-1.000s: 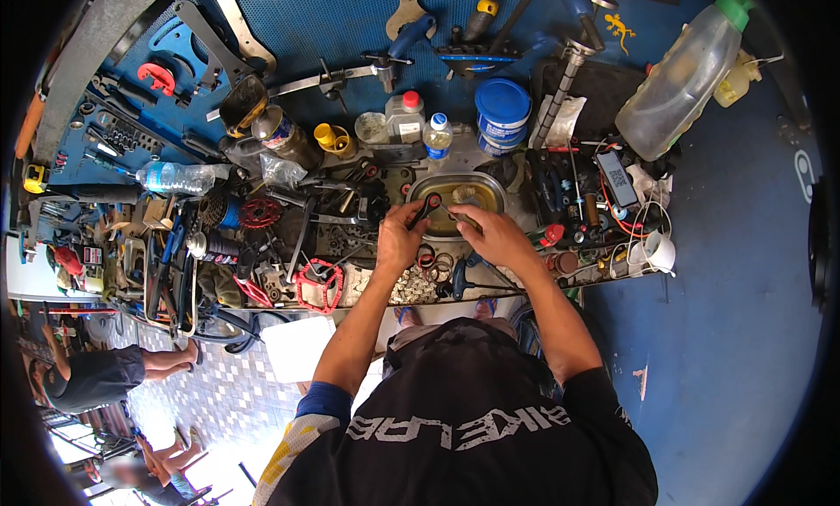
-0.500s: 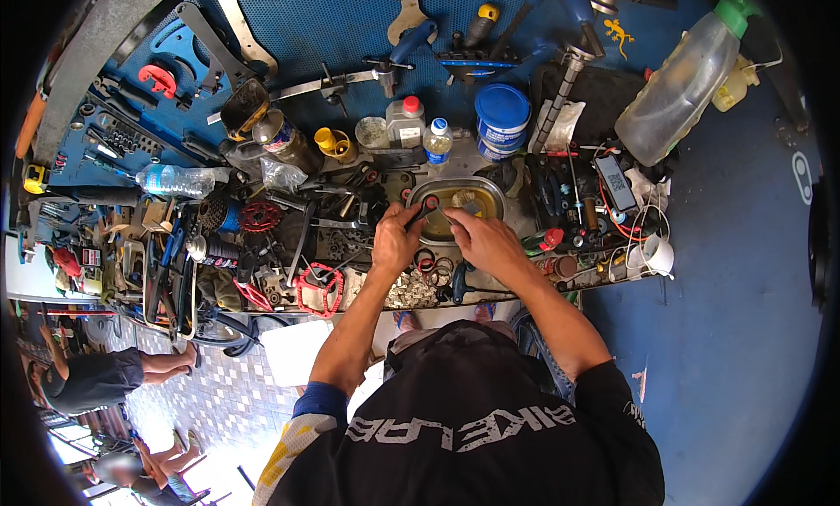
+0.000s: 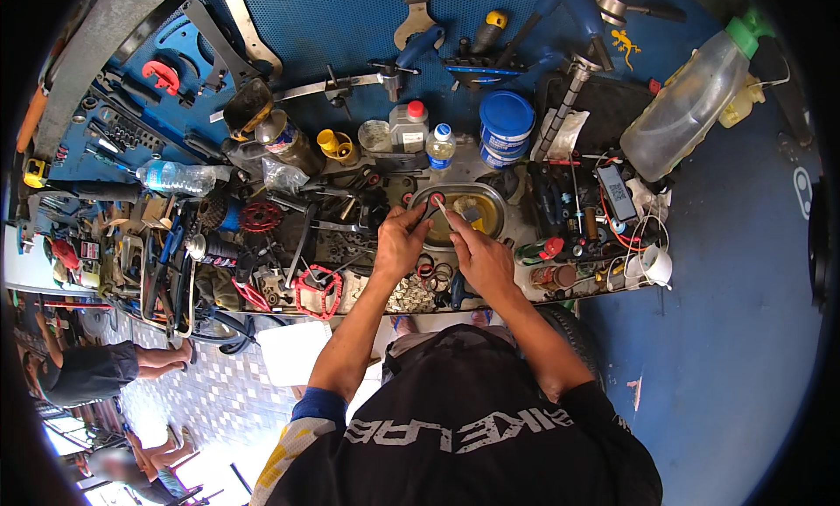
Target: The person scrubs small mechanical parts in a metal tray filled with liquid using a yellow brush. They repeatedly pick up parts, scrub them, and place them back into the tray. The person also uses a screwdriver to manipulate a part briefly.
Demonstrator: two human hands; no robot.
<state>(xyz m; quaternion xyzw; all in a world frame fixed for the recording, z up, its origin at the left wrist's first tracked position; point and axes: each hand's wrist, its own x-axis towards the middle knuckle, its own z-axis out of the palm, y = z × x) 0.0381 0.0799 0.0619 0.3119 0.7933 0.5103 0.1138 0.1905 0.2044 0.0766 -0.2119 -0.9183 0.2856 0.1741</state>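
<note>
At the left, a red pedal with an angular, open metal cage lay on the worktop at about eight o'clock from the left hand. That hand was closed on a dark, narrow part with a red-ringed round end, which pointed out from its fingers toward one o'clock, its long axis running from seven to one. Below it were thin, loose rings. The part sat over the left portion of a shallow oval metal tray, smooth-rimmed and wet with amber liquid. The right hand pinched a slim, pale, rod-like tool, its tip aimed toward eleven o'clock and close against the red-ringed end; whether they touched was too small to tell. The left hand was the nearer to the part. Farther right, a smooth, flat phone lay at two o'clock.
</note>
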